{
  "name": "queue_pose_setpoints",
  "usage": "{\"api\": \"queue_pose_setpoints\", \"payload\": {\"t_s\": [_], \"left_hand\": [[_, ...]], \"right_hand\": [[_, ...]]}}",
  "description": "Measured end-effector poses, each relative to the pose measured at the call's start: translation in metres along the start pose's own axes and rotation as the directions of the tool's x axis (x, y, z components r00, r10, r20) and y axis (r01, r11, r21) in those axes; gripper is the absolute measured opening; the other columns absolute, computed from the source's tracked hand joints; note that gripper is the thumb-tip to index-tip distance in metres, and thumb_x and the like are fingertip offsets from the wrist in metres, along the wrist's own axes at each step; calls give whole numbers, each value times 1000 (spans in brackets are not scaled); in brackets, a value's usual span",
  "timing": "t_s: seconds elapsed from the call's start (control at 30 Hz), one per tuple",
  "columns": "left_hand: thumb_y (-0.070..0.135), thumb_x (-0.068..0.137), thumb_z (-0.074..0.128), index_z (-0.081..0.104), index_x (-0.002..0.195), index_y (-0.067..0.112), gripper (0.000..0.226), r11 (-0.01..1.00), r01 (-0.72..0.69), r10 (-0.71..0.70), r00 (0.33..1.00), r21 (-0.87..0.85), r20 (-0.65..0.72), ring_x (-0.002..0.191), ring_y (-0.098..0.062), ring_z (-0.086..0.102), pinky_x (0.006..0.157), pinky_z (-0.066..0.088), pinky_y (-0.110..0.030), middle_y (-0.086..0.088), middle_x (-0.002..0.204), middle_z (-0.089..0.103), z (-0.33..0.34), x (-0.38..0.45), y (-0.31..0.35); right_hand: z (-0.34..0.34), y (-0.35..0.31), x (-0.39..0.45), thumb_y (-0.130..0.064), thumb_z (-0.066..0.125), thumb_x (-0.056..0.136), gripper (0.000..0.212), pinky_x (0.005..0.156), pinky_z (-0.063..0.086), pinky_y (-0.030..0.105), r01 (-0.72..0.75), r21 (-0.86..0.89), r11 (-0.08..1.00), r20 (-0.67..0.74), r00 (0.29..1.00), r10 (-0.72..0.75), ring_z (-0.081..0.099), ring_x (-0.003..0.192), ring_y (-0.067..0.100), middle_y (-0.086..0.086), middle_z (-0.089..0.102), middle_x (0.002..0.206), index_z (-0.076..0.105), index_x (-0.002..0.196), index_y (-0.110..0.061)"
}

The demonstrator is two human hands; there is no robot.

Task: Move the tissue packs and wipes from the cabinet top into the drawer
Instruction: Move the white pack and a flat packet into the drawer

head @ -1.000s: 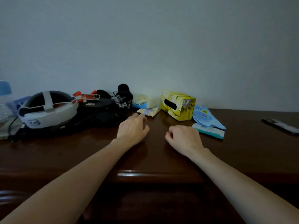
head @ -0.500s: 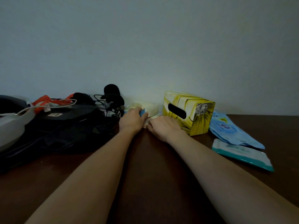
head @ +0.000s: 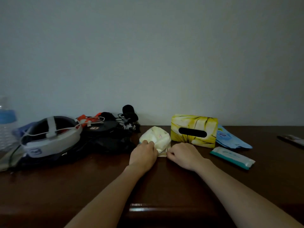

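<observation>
You have one yellow tissue box (head: 193, 130), one soft tissue pack (head: 156, 137), two blue wipes packs (head: 232, 140) (head: 232, 157), one headset (head: 49, 137), one water bottle (head: 5, 124) on your cabinet top (head: 65, 186)

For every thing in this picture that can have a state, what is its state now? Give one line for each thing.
Left hand: closed on the soft cream pack.
Right hand: closed on the pack's near edge.
Soft cream pack: crumpled, lying on the cabinet top.
Yellow tissue box: slot faces the camera, no tissue showing.
Blue wipes pack: lying flat.
Teal wipes pack: lying flat, untouched.
Headset: resting on dark gear.
</observation>
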State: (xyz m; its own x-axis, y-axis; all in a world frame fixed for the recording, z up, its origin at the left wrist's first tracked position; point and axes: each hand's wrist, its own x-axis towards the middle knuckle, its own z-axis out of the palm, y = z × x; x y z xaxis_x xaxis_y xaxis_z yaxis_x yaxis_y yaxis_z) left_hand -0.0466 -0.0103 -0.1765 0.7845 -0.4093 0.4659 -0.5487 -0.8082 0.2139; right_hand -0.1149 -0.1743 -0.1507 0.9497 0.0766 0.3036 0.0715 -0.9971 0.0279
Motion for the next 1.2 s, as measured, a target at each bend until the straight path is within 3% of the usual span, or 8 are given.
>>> {"api": "queue_pose_setpoints", "payload": {"t_s": [0.13,0.3,0.43,0.5,0.6,0.77,0.97,1.2], "left_hand": [[40,93,50,52,81,18,25,996,-31,36,997,-79,67,77,-25,58,68,50,-37,-6,113,53,-42,-107,24],[44,92,52,68,93,14,33,976,53,-41,997,-210,59,110,-28,60,83,45,-34,1,154,35,-76,-143,25],[48,86,54,64,81,9,40,898,128,-153,988,-421,-26,100,-12,60,82,48,-36,14,129,58,-97,-219,30],[57,86,55,67,83,9,50,687,189,-289,957,-702,-25,96,0,61,83,51,-34,21,110,66,-103,-255,33],[54,85,69,71,88,15,39,278,224,-464,883,-934,74,100,-8,68,85,54,-33,8,103,73,-92,-301,31],[-5,81,70,60,103,20,35,63,306,-579,787,-950,215,96,-4,68,68,58,-25,-1,117,63,-19,-377,12],[-12,77,71,51,126,16,60,19,656,-716,536,-755,447,118,-28,57,93,55,-50,-11,131,55,77,-450,-23],[-1,80,74,53,119,38,59,166,819,-544,541,-550,641,108,-13,56,71,57,-27,13,116,54,153,-482,-28]], "right_hand": [[-10,-21,-104,-41,39,103,29,62,44,37,-28,98,995,-41,999,32,55,80,15,-7,57,82,55,84,-26],[-20,-35,-135,-45,29,107,28,67,41,37,-84,237,968,-41,995,96,55,94,17,-9,46,115,52,102,-31],[-21,-62,-201,-45,31,106,31,71,45,36,-85,354,931,-186,970,159,57,97,8,-13,50,125,56,102,-27],[-17,-77,-231,-43,36,107,31,77,46,32,-57,518,853,-288,928,237,55,102,1,-12,51,129,60,104,-22],[7,-106,-281,-37,45,107,24,90,50,20,5,848,530,-290,842,455,55,116,-2,-15,53,127,62,102,-21],[76,-128,-338,-46,58,99,31,81,59,42,-74,786,-614,351,870,345,69,113,28,12,70,123,61,89,-17],[174,-148,-359,-9,79,82,39,71,60,39,-448,645,-620,742,561,367,75,90,24,13,73,108,62,116,-14],[254,-147,-409,3,78,81,57,95,53,56,-668,515,-537,803,157,575,60,115,38,18,62,128,58,133,-13]]}}
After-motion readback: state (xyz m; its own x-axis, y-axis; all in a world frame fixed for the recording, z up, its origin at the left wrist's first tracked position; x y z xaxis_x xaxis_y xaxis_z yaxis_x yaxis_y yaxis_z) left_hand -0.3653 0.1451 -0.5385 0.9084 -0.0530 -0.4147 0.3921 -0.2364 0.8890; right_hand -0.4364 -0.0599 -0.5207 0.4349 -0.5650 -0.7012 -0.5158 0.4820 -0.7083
